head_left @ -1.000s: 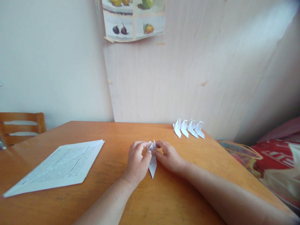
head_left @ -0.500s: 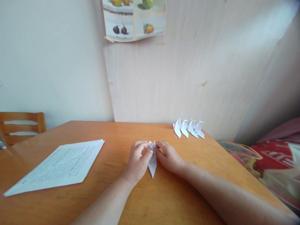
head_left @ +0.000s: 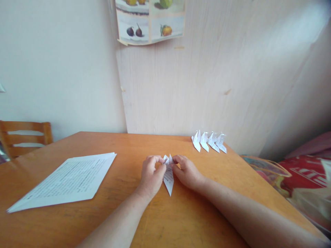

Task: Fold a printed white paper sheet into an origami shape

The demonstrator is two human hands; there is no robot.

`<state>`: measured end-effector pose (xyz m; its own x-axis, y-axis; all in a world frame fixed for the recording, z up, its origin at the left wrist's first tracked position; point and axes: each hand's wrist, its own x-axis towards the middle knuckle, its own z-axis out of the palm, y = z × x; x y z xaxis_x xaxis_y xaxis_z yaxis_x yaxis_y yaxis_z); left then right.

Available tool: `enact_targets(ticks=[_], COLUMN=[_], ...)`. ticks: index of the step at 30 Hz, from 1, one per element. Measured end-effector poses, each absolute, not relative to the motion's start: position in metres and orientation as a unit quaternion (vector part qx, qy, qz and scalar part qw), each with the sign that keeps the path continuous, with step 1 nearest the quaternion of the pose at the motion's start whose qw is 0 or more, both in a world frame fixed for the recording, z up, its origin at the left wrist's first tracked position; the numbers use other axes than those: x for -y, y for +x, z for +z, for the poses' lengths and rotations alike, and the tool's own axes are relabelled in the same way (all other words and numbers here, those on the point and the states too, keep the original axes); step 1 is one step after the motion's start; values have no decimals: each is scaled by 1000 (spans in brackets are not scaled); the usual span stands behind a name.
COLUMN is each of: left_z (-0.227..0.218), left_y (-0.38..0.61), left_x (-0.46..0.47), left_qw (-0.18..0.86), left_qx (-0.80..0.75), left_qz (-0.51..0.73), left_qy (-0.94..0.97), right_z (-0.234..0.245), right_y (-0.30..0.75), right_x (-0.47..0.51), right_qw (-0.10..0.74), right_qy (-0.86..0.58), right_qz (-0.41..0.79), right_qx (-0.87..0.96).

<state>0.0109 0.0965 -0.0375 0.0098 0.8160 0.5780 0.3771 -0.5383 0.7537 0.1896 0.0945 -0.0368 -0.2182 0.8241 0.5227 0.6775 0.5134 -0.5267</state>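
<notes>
Between my hands is a small folded paper piece (head_left: 169, 179) with printed text, its long point directed toward me and short points standing up at the far end. My left hand (head_left: 152, 174) pinches its upper left side between thumb and fingers. From the other side, my right hand (head_left: 186, 172) grips the upper right edge, thumb and fingertips together. Several finished-looking folded paper birds (head_left: 208, 142) stand in a row near the far right of the table.
A stack of printed paper sheets (head_left: 64, 182) lies at the left of the wooden table (head_left: 103, 227). Behind it is a wooden chair (head_left: 28, 137). The wall with a fruit picture (head_left: 151, 20) borders the far edge. Red and clear bags (head_left: 302, 175) lie beyond the right edge.
My left fingers have shifted slightly left at the top of the folded paper, and its upper points show more apart. The whole view has shifted a little.
</notes>
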Motion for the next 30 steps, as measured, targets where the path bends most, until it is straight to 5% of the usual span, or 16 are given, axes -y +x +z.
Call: enact_targets(ticks=[30], left_z=[-41], left_y=[10], left_x=[-100], left_qw=[208], left_qx=[-445], left_qz=[558], left_qy=[668], right_z=[-37], right_y=[189], right_x=[-94], right_qw=[391], right_qy=[-489], right_qz=[100], right_qx=[774])
